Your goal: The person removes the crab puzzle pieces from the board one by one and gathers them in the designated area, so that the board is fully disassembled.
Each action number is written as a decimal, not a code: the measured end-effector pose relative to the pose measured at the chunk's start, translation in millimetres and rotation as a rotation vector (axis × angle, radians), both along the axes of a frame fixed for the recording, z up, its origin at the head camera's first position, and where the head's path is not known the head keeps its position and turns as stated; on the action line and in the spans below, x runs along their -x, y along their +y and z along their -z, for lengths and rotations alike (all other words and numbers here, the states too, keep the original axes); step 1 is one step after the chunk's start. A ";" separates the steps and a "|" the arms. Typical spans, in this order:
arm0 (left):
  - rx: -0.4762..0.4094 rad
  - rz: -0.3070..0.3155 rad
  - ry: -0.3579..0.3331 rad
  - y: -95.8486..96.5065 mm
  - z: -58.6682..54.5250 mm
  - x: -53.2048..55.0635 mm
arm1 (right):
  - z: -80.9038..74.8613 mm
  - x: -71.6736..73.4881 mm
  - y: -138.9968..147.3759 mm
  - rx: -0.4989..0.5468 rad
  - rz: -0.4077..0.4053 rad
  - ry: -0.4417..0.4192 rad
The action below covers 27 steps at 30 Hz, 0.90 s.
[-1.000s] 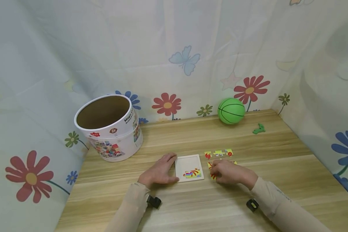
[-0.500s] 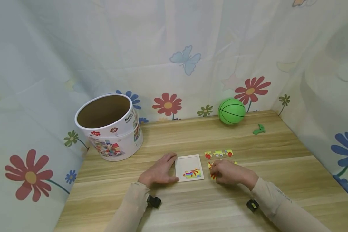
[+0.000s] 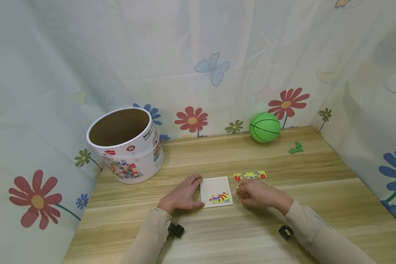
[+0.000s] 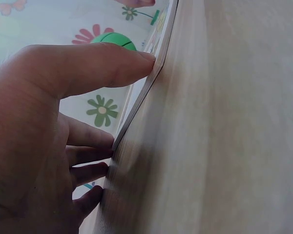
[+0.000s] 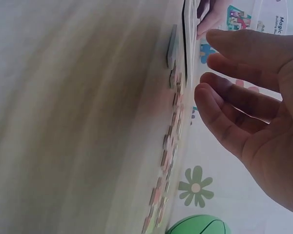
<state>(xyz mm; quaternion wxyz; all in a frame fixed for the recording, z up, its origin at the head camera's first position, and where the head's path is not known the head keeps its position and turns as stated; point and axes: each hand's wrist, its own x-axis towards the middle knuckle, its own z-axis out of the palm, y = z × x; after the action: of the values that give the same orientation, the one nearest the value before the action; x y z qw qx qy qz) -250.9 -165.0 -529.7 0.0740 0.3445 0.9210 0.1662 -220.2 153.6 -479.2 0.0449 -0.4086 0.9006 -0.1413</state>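
A small square puzzle tray (image 3: 211, 186) lies flat on the table, with colourful puzzle pieces (image 3: 220, 198) joined along its near side. My left hand (image 3: 182, 194) holds the tray's left edge, the thumb at the near corner and fingertips at the far corner. To the tray's right, my right hand (image 3: 260, 194) hovers low over loose puzzle pieces and hides some of them. In the right wrist view its fingers (image 5: 234, 95) bend loosely, with a gap to the thumb and nothing visible between them. Behind that hand lies a row of yellow and red pieces (image 3: 250, 175).
A large white round tub (image 3: 140, 167) stands open at the back left. At the back right sit a green ball (image 3: 265, 127) and a small green toy piece (image 3: 296, 147). Flower-printed curtains (image 3: 211, 95) border the wooden table (image 3: 198, 234).
My right hand has shifted slightly left toward the tray, now covering red-patterned pieces that showed beside its fingertips. My left hand stays at the tray's edge.
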 end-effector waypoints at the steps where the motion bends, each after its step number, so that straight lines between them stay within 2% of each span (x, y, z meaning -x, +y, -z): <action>1: 0.001 0.000 0.001 0.0 0.0 0.0 | -0.6 0.6 -1.4 0.009 0.003 0.011; 11: 0.002 0.002 -0.007 -0.2 -0.3 0.6 | -8.3 8.3 -20.6 0.025 0.039 -0.027; 18: -0.001 0.005 -0.009 -0.8 0.2 0.9 | -10.2 17.0 -37.9 0.016 0.043 -0.102; 27: -0.009 0.004 -0.014 -0.6 -1.1 1.0 | -5.2 24.6 -58.2 0.001 0.001 -0.095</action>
<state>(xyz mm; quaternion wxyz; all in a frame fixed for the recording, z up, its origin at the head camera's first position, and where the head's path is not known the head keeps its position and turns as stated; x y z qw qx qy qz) -251.9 -165.6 -528.6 0.0790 0.3457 0.9190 0.1725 -244.7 95.4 -474.1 0.0872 -0.4008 0.8977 -0.1612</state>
